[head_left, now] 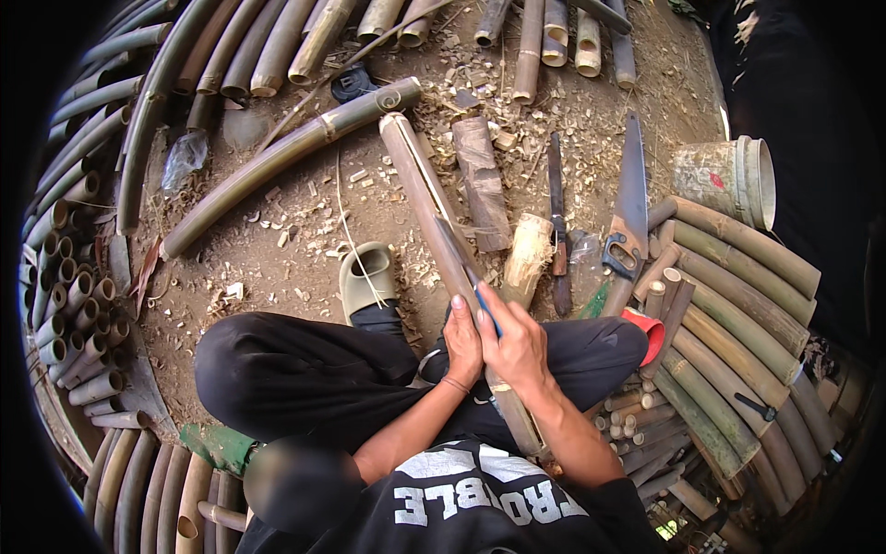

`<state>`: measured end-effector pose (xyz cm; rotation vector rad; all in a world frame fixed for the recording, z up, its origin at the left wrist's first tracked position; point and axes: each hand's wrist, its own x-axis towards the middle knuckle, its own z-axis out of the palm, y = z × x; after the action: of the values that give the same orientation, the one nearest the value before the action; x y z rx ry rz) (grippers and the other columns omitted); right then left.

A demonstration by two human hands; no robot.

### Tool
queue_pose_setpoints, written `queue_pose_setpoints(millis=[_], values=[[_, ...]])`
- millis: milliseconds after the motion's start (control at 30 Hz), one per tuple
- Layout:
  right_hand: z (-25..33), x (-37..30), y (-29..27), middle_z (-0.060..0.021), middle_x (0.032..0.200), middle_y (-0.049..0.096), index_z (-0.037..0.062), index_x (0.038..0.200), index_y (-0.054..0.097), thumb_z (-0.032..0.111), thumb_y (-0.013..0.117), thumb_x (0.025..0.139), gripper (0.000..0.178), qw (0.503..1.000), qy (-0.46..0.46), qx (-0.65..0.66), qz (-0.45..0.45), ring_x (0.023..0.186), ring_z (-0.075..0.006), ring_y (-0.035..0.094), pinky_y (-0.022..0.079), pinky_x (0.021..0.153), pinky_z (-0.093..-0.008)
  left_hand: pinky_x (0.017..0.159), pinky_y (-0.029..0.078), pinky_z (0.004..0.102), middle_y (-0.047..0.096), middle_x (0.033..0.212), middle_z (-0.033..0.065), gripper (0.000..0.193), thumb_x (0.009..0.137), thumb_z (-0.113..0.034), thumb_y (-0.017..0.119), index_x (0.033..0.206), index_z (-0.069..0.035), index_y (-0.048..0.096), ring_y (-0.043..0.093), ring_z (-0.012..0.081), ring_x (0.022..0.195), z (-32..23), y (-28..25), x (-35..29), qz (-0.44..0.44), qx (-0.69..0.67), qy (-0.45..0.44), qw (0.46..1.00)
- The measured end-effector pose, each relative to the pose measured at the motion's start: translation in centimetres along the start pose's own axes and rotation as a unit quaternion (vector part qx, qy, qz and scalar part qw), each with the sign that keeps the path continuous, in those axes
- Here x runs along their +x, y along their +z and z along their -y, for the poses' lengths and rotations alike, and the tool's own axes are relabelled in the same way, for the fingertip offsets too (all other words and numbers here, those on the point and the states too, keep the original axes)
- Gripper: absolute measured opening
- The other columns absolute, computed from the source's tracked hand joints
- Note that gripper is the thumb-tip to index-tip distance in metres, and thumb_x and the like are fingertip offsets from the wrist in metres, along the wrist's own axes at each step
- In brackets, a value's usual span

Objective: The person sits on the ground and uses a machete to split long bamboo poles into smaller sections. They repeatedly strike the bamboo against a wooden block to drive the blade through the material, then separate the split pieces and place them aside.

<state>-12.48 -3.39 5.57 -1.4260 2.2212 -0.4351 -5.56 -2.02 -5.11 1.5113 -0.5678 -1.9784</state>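
Observation:
A long bamboo tube with a slot cut along it slants across my lap, its far end out over the ground. Around its near part, my left hand is closed, with the thumb lying along the top. Right beside it, my right hand grips a blue-handled knife. Most of the handle is hidden by the fingers. The narrow dark blade lies along the slot, pointing away from me; I cannot tell how deep it sits. Below my hands, the tube's near end rests by my right forearm.
A hand saw and a dark long-bladed tool lie to the right, near a wood block. A white bucket lies beyond. Another bamboo pole lies at left. Stacked bamboo flanks me; chips litter the ground.

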Motion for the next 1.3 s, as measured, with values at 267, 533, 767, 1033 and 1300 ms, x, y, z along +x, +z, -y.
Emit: queue_pose_setpoints(millis=[267,533,767,1033,1300], values=[[0.3,1.8,1.7,-0.0161,0.084,0.065,0.0129,0.127,0.065,0.023,0.063,0.09,0.038,1.0,0.002,0.0,-0.014,0.072,-0.0353,0.066,0.053,0.065,-0.0419,0.078,0.049,0.0312,0.066,0.099,0.0094,0.063,0.105,-0.053,0.033,0.111,0.003,0.06,0.059,0.0156,0.089,0.1,0.0,0.1,0.015,0.054,0.044,0.997],[0.5,10.1,5.1,-0.0171,0.083,0.065,0.0163,0.129,0.063,0.023,0.06,0.092,0.039,1.0,0.007,-0.014,-0.018,0.072,-0.0358,0.066,0.054,0.065,-0.0444,0.094,0.044,0.0366,0.066,0.109,0.0175,0.069,0.105,-0.052,0.028,0.117,0.009,0.057,0.059,0.023,0.102,0.7,0.6,0.5,-0.015,0.04,0.053,0.998],[2.6,16.5,7.4,-0.0142,0.081,0.064,0.0127,0.136,0.057,0.024,0.056,0.096,0.042,0.999,0.018,-0.004,0.026,0.064,-0.0239,0.062,0.051,0.054,-0.0364,0.089,0.045,0.0382,0.066,0.101,0.02,0.071,0.104,-0.055,0.029,0.11,0.009,0.059,0.059,0.0243,0.096,0.0,0.4,0.0,-0.033,0.058,0.031,0.997],[4.4,21.2,6.2,-0.0165,0.102,0.072,0.0141,0.132,0.061,0.024,0.059,0.092,0.041,0.987,0.103,0.032,0.123,0.09,-0.0309,0.071,0.056,0.076,-0.0414,0.087,0.05,0.0346,0.067,0.101,0.0171,0.074,0.103,-0.059,0.031,0.117,0.008,0.058,0.063,0.023,0.093,-0.3,0.5,0.5,-0.031,0.048,0.069,0.996],[1.3,8.9,-4.2,-0.0031,0.084,0.061,-0.0013,0.135,0.049,0.02,0.057,0.099,0.042,0.954,0.033,0.293,0.058,0.057,-0.0027,0.047,0.04,0.051,-0.021,0.07,0.059,0.0409,0.067,0.085,0.0185,0.09,0.092,-0.077,0.019,0.113,0.001,0.059,0.069,0.0285,0.075,-0.9,-1.4,0.5,0.14,-0.238,-0.188,0.942]])
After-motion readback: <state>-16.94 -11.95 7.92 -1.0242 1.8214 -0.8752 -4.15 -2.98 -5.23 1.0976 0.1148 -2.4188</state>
